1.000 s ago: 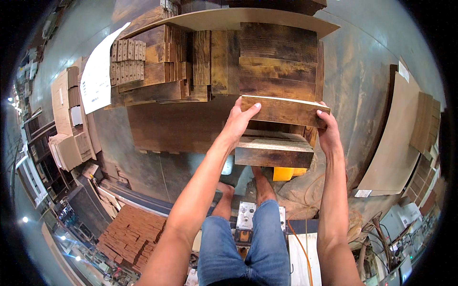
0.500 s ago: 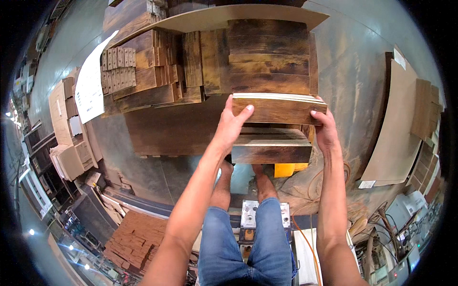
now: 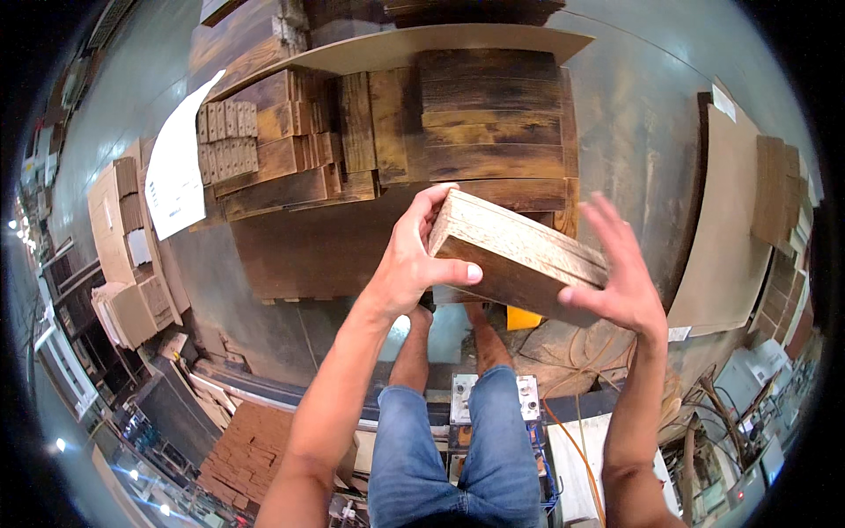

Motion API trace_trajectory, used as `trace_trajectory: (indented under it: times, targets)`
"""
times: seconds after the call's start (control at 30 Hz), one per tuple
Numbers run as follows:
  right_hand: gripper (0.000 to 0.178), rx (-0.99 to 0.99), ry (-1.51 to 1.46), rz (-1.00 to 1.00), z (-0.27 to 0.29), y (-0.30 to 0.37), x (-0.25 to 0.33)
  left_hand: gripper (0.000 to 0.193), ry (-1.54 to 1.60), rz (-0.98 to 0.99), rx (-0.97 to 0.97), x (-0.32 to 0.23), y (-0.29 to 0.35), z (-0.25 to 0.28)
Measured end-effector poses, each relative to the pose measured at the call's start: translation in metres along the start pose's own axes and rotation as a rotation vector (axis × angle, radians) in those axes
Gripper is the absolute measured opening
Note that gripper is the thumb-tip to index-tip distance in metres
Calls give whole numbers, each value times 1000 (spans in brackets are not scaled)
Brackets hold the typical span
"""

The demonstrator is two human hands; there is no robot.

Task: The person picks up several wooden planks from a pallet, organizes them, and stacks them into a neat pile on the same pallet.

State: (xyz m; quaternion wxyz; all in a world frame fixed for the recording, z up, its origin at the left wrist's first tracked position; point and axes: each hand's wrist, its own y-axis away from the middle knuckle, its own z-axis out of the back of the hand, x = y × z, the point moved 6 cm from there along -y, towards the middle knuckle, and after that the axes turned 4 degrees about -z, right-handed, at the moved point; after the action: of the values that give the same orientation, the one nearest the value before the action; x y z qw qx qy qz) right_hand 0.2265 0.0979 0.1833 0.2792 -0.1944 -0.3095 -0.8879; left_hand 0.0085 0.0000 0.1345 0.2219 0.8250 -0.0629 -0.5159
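Note:
A stack of narrow dark-stained wooden boards [image 3: 510, 280] is tilted in front of me, its pale raw edges facing up and its right end lower. My left hand [image 3: 407, 255] grips the left end, thumb on the near face and fingers behind. At the other end my right hand [image 3: 623, 280] is open, fingers raised and spread, slightly blurred; its thumb lies against the boards. Beyond them lie dark-stained wooden panels [image 3: 493, 97] laid side by side. Smaller stacked wooden pieces with holes [image 3: 229, 136] sit to their left.
A white printed sheet [image 3: 183, 172] hangs at the pile's left edge. Behind the panels stands a long thin board [image 3: 458, 44]. Large tan sheets [image 3: 726, 220] lie on the right. By my feet are something yellow [image 3: 523, 318], a control box [image 3: 463, 396] and an orange hose [image 3: 574, 444].
The held boards came nearer and tipped, right end down, edges turned up. My right hand loosened and spread its fingers. A second stack below is no longer visible separately.

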Motion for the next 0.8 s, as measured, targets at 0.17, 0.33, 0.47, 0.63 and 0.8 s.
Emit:
trace_trajectory:
  times: [0.17, 0.33, 0.47, 0.63, 0.8]
  targets:
    - [101, 297, -535, -40, -15, -2, 0, 88, -32, 94, 100, -13, -15, -45]
    - [97, 222, -966, -117, -29, 19, -33, 84, -49, 111, 142, -8, -35, -79]
    - [91, 19, -1270, -327, -33, 29, -70, 75, -217, 41, -20, 5, -44, -54]
    - [58, -235, -1302, -409, -33, -38, -159, 78, -626, 10, -375, 66, -70, 36]
    - [51, -169, -1326, -483, -65, -136, -201, 75, -574, -5, -431, 94, -135, 80]
